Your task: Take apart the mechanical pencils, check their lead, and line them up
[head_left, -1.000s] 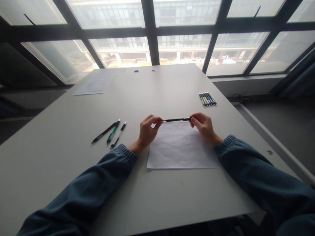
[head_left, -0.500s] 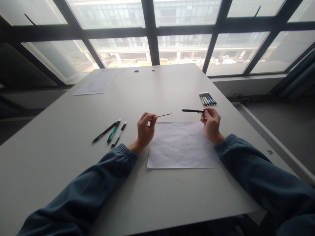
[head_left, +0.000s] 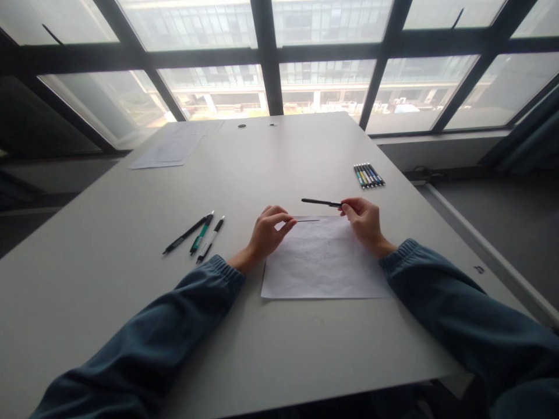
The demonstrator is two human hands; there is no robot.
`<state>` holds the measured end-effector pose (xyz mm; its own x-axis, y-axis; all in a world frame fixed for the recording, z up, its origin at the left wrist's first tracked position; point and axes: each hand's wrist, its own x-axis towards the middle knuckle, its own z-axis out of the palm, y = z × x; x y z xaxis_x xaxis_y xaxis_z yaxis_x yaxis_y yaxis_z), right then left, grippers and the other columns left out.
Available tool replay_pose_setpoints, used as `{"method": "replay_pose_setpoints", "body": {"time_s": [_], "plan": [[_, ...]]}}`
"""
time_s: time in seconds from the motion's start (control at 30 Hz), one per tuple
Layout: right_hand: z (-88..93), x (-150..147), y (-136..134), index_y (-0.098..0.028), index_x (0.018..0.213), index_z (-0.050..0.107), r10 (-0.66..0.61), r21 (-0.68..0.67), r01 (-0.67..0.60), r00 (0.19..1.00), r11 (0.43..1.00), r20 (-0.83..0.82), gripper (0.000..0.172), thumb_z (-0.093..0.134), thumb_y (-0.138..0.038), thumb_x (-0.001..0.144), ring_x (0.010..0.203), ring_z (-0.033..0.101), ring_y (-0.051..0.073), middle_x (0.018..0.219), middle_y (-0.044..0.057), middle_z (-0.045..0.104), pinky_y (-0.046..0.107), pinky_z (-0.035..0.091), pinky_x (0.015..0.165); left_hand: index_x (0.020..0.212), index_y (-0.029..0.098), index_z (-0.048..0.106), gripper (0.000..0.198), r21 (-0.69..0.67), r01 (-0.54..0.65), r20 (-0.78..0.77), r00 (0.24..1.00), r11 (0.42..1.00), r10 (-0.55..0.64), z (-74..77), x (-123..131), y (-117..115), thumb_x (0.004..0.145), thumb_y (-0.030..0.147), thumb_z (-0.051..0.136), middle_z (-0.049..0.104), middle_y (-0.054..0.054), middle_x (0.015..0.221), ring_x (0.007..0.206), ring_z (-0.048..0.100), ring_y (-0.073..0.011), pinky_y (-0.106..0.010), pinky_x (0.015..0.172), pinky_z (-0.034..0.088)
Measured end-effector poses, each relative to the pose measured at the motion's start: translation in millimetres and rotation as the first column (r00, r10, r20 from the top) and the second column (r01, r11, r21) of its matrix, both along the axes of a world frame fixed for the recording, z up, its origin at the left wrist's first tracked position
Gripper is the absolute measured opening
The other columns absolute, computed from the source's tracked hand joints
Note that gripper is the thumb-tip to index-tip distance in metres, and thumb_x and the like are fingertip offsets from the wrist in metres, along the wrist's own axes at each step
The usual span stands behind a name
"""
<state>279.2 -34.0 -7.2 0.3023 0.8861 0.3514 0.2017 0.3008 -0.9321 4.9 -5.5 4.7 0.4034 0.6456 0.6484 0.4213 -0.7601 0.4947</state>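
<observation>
Between thumb and fingertips, my left hand pinches a thin dark pen refill that points right, over the far edge of a white sheet of paper. My right hand is closed on one end of a black pen barrel, whose other end points left. The barrel lies a little above and beyond the refill in view, and the two look apart. Faint marks show on the paper under my hands.
Left of my left hand lie a black pen, a green pen and a white-and-black pen. Several pens lie in a row at the right edge of the table. More papers rest at the far left.
My left hand has moved right and slightly nearer with the refill. My right hand has moved left with the barrel, so the two hands are closer together and the parts overlap sideways.
</observation>
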Motion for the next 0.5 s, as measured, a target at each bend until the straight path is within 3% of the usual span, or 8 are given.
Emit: {"method": "replay_pose_setpoints", "body": {"time_s": [0.23, 0.5], "plan": [[2.2, -2, -4, -0.017, 0.095, 0.072, 0.041, -0.001, -0.043, 0.964, 0.999, 0.264, 0.020, 0.068, -0.035, 0.086, 0.077, 0.073, 0.021, 0.088, 0.008, 0.077, 0.032, 0.051, 0.065, 0.083, 0.023, 0.076, 0.017, -0.039, 0.032, -0.084, 0.996, 0.999, -0.036, -8.5, -1, 3, 0.091, 0.037, 0.070, 0.069, -0.005, 0.086, 0.085, 0.061, -0.0192, -0.035, 0.080, 0.051], [0.8, 0, -1, -0.018, 0.092, 0.072, 0.161, -0.119, -0.129, 0.934, 0.984, 0.320, 0.016, 0.069, -0.032, 0.085, 0.072, 0.069, 0.020, 0.080, 0.006, 0.077, 0.032, 0.047, 0.064, 0.082, 0.025, 0.078, 0.015, -0.089, 0.036, -0.181, 0.982, 0.995, -0.051, -11.8, -2, 4, 0.090, 0.036, 0.071, 0.067, -0.004, 0.083, 0.083, 0.062, -0.0183, -0.033, 0.076, 0.051]]}}
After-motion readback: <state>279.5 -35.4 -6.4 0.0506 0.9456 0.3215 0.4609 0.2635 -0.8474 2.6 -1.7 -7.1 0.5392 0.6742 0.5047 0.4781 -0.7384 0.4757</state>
